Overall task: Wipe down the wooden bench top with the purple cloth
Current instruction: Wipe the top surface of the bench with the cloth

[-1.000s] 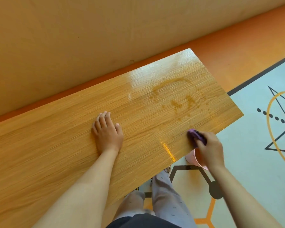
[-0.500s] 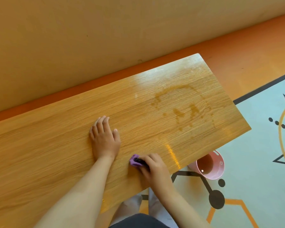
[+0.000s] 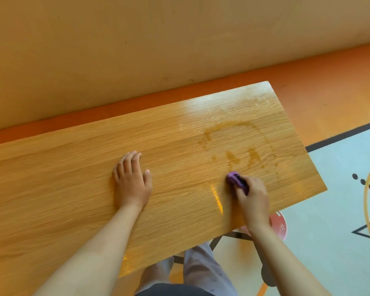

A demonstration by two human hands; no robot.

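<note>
A plain beige wall [image 3: 137,50] and an orange floor [image 3: 329,86] lie behind the long wooden desk [image 3: 51,189], which is glossy and carries brownish wet marks [image 3: 233,127] toward its right end. The left hand [image 3: 132,182] lies flat on the middle of the desk, fingers straight and together, seemingly as a support. The right hand [image 3: 252,197] pinches the bunched purple cloth [image 3: 233,177] against the wood, just below the marks and not far from the front edge. A pink bucket [image 3: 279,226] stands on the floor under that edge, partly hidden by the right wrist. I think the risk is that such a small bunched cloth only smears the liquid, or pushes it over the right end onto the floor. There is wide room to the left; to the right the desk ends soon, and its far edge is near the wall.
</note>
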